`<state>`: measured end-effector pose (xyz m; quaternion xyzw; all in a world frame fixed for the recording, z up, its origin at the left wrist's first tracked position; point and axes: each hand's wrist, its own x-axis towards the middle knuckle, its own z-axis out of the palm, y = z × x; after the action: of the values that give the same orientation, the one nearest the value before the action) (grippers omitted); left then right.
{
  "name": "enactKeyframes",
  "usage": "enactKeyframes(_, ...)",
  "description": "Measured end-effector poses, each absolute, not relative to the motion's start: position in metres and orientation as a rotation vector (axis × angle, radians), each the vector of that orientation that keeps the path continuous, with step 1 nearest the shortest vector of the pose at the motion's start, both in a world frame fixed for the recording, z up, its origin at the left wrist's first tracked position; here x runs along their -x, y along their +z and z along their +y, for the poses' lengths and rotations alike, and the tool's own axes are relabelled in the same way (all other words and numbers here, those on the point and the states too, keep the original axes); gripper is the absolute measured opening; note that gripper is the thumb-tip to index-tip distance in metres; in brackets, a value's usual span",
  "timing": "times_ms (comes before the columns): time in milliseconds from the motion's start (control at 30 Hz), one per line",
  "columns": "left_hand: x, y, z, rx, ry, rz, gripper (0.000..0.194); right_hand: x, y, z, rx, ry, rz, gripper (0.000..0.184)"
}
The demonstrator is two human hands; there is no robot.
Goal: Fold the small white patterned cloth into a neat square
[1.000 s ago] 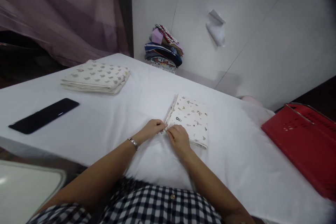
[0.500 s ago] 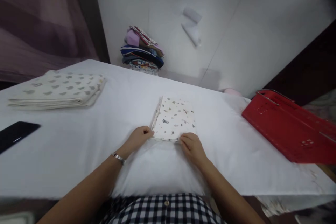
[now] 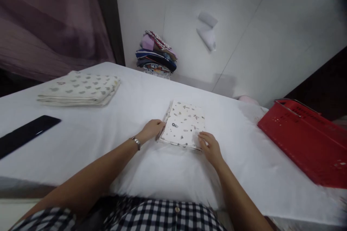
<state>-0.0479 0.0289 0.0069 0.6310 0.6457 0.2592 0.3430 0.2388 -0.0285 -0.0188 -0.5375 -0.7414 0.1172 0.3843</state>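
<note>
A small folded white cloth (image 3: pixel 184 124) with a sparse print of little grey and tan motifs lies flat on the white-covered table. My left hand (image 3: pixel 152 130) is closed at its left edge, the fingertips pinching the folded layers there. At the right edge, near the front corner, my right hand (image 3: pixel 211 148) has thumb and fingers drawn together on the cloth. A larger folded cream cloth (image 3: pixel 82 88) with grey leaf-like shapes rests at the table's far left, apart from both hands.
A dark, flat, glossy object (image 3: pixel 29 133) lies at the left. The red plastic basket (image 3: pixel 303 140) stands on the right side of the table (image 3: pixel 230 180). Behind the far edge is a stack of folded fabrics (image 3: pixel 157 56), and crumpled white paper-like pieces (image 3: pixel 208 30) lie beyond.
My hands have shifted from the cloth's front edge and corner to its left and right edges. The view has turned a little, so everything appears moved rightward.
</note>
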Motion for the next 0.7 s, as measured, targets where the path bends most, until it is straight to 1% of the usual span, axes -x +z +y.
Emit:
enactKeyframes(133, 0.04, 0.009, 0.052, -1.66, 0.632, 1.758, 0.025, -0.214, -0.009, 0.003, 1.292, 0.36, -2.015, 0.021)
enactKeyframes(267, 0.034, 0.002, 0.065, -1.606, 0.687, 1.759, 0.021, -0.194, -0.009, 0.028, 1.305, 0.405, -2.077, 0.021)
enactKeyframes(467, 0.03, -0.012, 0.075, -1.564, 0.813, 1.685, 0.025, -0.165, -0.006, 0.05, 1.319, 0.47, -2.133, 0.021)
enactKeyframes(700, 0.029, -0.017, 0.085, -1.566, 0.795, 1.633, 0.028, -0.129, -0.007, 0.067, 1.303, 0.446, -2.295, 0.021)
